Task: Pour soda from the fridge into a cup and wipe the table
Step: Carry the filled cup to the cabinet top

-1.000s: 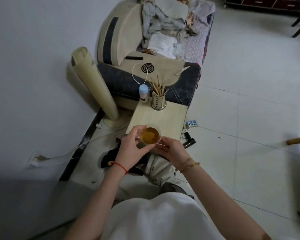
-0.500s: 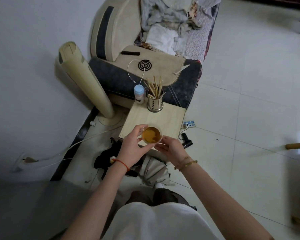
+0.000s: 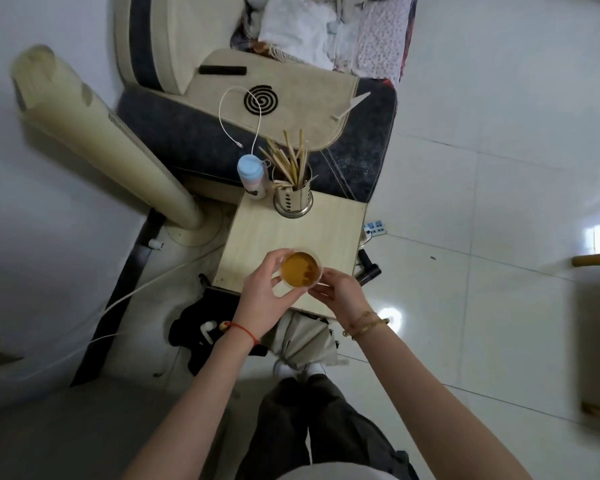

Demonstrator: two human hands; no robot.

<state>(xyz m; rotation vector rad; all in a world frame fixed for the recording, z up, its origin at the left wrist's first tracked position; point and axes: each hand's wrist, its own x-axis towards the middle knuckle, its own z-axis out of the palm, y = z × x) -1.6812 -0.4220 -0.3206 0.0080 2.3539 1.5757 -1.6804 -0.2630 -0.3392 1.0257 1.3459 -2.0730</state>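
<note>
Both hands, left hand (image 3: 262,292) and right hand (image 3: 340,292), curl around the brimming cup (image 3: 299,270) at mid-frame over the tabletop (image 3: 291,230); a tilt while lowering could slop soda out.

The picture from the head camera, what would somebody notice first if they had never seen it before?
First, the clear plastic cup of amber soda at the middle, held between the left hand and the right hand over the near edge of the small pale wooden table. Next, at the table's far edge, the perforated steel holder of wooden chopsticks, with a blue-capped bottle to its left.
</note>
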